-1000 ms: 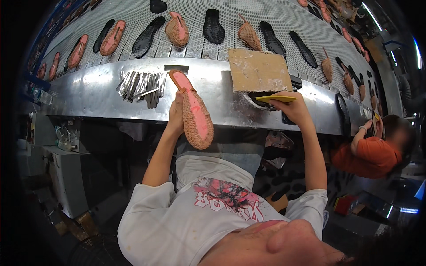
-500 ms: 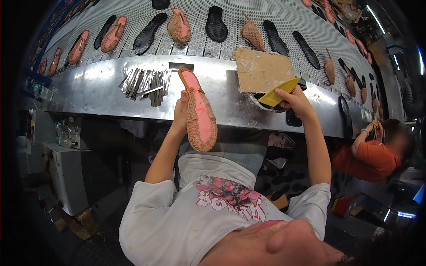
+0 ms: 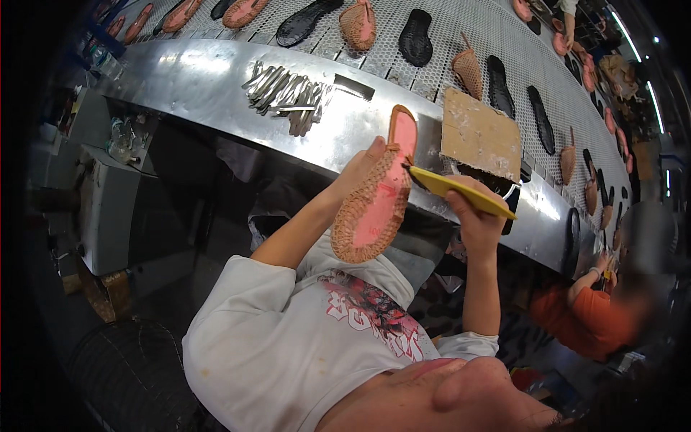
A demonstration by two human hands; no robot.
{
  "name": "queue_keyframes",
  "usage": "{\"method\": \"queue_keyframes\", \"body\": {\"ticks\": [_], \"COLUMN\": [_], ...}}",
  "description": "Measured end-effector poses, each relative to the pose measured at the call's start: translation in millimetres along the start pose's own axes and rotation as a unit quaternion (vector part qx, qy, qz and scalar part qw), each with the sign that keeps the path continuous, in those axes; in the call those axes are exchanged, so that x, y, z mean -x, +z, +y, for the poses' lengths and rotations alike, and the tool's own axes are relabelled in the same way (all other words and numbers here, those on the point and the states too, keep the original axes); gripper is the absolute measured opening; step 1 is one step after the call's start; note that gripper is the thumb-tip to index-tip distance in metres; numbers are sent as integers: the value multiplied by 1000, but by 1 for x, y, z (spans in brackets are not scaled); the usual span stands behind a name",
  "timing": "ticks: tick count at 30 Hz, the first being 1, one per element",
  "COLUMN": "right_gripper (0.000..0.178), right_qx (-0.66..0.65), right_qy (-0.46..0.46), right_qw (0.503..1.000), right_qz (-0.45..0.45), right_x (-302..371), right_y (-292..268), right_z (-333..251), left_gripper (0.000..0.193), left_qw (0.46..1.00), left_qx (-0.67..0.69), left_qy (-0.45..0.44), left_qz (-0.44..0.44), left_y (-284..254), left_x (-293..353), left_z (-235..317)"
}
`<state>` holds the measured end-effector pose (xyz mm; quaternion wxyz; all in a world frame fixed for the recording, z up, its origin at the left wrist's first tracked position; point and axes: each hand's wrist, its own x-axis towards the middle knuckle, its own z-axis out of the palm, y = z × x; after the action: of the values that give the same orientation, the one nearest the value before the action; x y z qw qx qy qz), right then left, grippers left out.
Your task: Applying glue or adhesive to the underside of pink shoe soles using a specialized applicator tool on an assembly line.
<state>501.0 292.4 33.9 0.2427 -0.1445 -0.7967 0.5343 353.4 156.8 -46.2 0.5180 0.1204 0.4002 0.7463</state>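
My left hand [image 3: 358, 171] is closed round the side of a tan woven shoe upper [image 3: 353, 229], holding it upright with its pink sole side facing me and its narrow end up. In my right hand [image 3: 476, 219] is a flat yellow-handled tool [image 3: 461, 189], which looks like a brush. Its small dark tip meets the shoe upper near the tied cord at the middle; whether it presses there I cannot tell. Behind my right hand a cardboard piece [image 3: 481, 137] partly covers a dark container [image 3: 512, 193].
A metal ledge [image 3: 209, 83] runs before me, with a pile of metal strips [image 3: 291, 97] on it. Beyond lies a perforated conveyor [image 3: 389, 32] carrying black soles [image 3: 415, 39] and woven uppers [image 3: 358, 25]. A co-worker in orange [image 3: 586, 320] sits at the right.
My right hand has brought the yellow-handled tool left from the cardboard to the shoe upper. My left hand has tilted the upper rightward. The whole view has turned and shifted.
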Motion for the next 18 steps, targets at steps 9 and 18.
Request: {"method": "queue_keyframes", "body": {"ticks": [9, 18], "right_gripper": [14, 17], "right_qx": [67, 81], "right_qy": [-204, -263], "right_qw": [967, 943], "right_qz": [-139, -185], "right_x": [-3, 14], "right_y": [7, 19], "right_z": [-21, -24], "left_gripper": [63, 62], "left_qw": [998, 994], "left_qx": [-53, -100], "left_qy": [10, 51], "left_qz": [-19, -4], "left_y": [16, 18], "left_x": [9, 4], "left_z": [13, 9]}}
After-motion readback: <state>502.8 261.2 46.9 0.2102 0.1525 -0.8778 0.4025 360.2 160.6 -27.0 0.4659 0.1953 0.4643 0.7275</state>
